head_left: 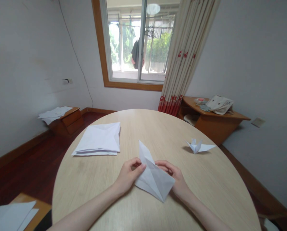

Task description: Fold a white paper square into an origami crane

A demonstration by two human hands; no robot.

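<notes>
A partly folded sheet of white paper (pixel 151 176) is held between my two hands, low over the near middle of the round table. Its narrow point aims away from me, and creases run down its wider near part. My left hand (pixel 131 171) pinches the left edge, thumb on top and fingers curled beneath. On the other side my right hand (pixel 174 175) grips the paper from behind; its thumb and some fingertips are hidden by the sheet. To the right on the table stands a folded paper crane (pixel 196 147).
The round wooden table (pixel 93 179) spreads out before me. A stack of white paper (pixel 99 138) lies at its left. Beyond are a small cabinet with papers (pixel 55 113), a corner desk with a cloth bag (pixel 219 104), a curtain and a window. More sheets (pixel 12 215) lie lower left.
</notes>
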